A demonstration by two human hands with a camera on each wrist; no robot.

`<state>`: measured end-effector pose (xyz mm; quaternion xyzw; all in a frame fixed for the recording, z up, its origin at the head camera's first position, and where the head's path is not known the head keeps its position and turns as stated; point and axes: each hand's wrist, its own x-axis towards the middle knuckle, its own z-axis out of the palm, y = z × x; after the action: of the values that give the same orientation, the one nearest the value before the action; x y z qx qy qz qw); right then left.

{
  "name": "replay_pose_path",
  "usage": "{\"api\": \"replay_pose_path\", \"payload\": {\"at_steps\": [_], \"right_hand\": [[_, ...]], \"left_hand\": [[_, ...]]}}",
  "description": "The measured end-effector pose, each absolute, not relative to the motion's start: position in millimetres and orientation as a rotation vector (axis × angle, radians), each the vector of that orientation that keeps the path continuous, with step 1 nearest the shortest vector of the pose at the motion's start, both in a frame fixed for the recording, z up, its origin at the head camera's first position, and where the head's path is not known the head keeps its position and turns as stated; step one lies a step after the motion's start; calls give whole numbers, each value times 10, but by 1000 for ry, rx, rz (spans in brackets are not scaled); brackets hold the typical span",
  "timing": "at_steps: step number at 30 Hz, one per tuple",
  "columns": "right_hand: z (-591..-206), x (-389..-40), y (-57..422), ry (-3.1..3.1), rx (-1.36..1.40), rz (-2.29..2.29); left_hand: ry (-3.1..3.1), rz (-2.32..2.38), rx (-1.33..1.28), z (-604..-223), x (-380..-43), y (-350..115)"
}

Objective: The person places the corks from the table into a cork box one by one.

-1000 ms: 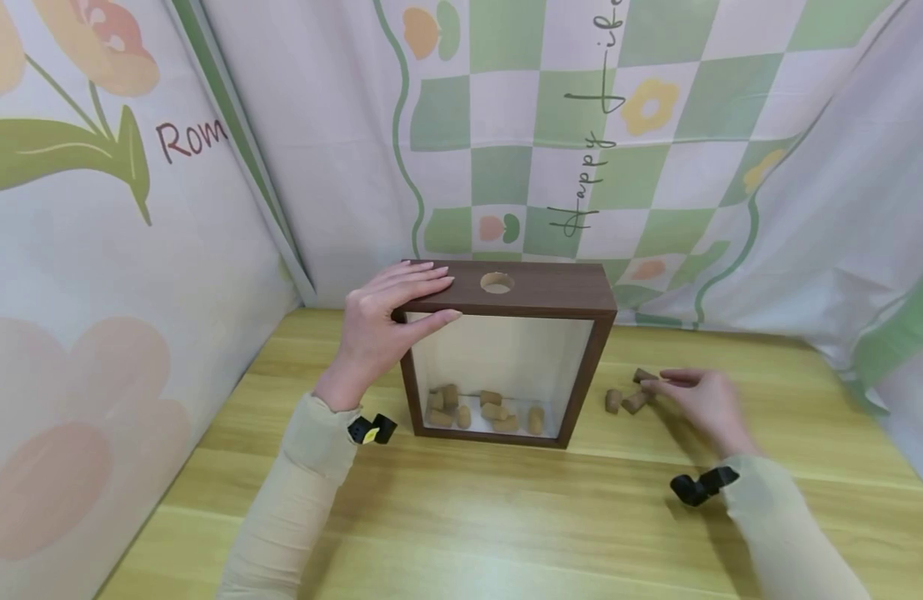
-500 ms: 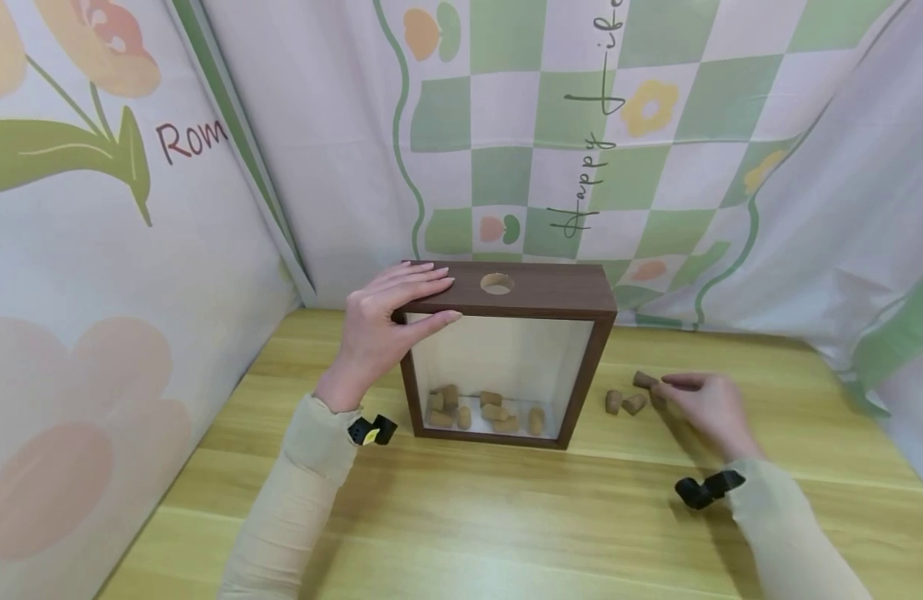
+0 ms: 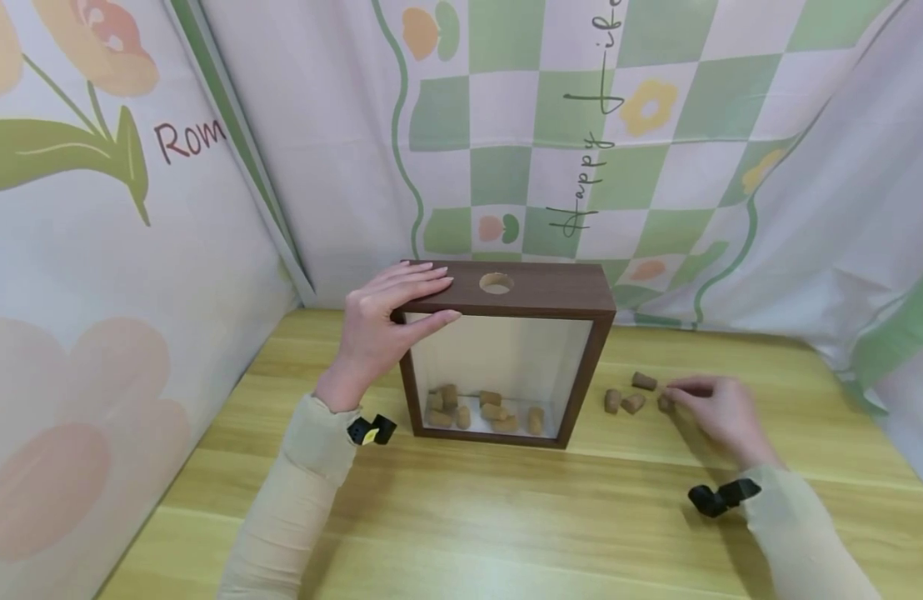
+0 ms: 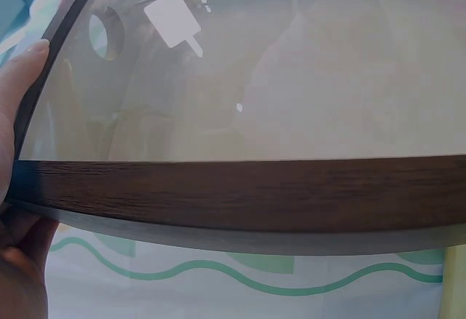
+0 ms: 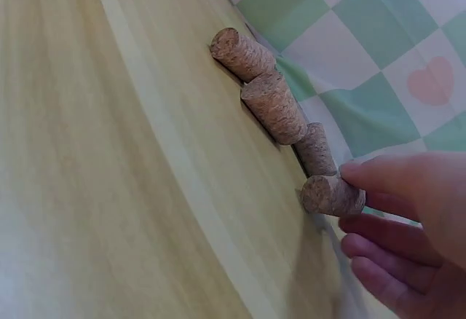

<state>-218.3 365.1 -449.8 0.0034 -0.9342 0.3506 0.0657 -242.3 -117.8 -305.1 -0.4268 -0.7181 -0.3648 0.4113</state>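
Note:
A dark wooden box (image 3: 602, 358) with a clear front stands on the table, a round hole (image 3: 496, 284) in its top. Several corks (image 3: 495, 412) lie inside on its floor. My left hand (image 3: 382, 317) rests on the box's upper left corner, fingers straight across the top and thumb along the front edge. Right of the box, my right hand (image 3: 720, 408) pinches a cork (image 5: 333, 195) between thumb and index finger, low over the table, the other fingers loosely bent. Three loose corks (image 5: 275, 108) lie beside it, one overlapped by the held cork in the right wrist view.
The box stands on a light wood-grain table (image 3: 491, 517). Behind it hangs a green and white checked curtain (image 3: 574, 167), close to the table's back edge. A printed cloth panel (image 3: 207, 233) borders the left side.
My right hand has drawn slightly right and toward me, with one cork pinched away from the group. The left hand and the box have stayed in place.

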Motion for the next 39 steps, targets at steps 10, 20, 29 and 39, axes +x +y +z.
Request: {"api": "replay_pose_path", "payload": {"at_steps": [10, 20, 29, 39], "right_hand": [[-4477, -2137, 3641, -2826, 8, 1076], [-4264, -2121, 3609, -2804, 6, 1049], [-3812, -2139, 3415, -2627, 71, 1001], [-3137, -2112, 3016, -2396, 101, 1161]], "left_hand": [[-1807, -918, -1072, -3047, -2422, -1174], [-1807, -924, -1071, -3045, -2418, -1173], [-1812, -929, -1072, -3040, -2412, -1170], [-1818, -919, -1065, -3045, -2412, -1175]]}}
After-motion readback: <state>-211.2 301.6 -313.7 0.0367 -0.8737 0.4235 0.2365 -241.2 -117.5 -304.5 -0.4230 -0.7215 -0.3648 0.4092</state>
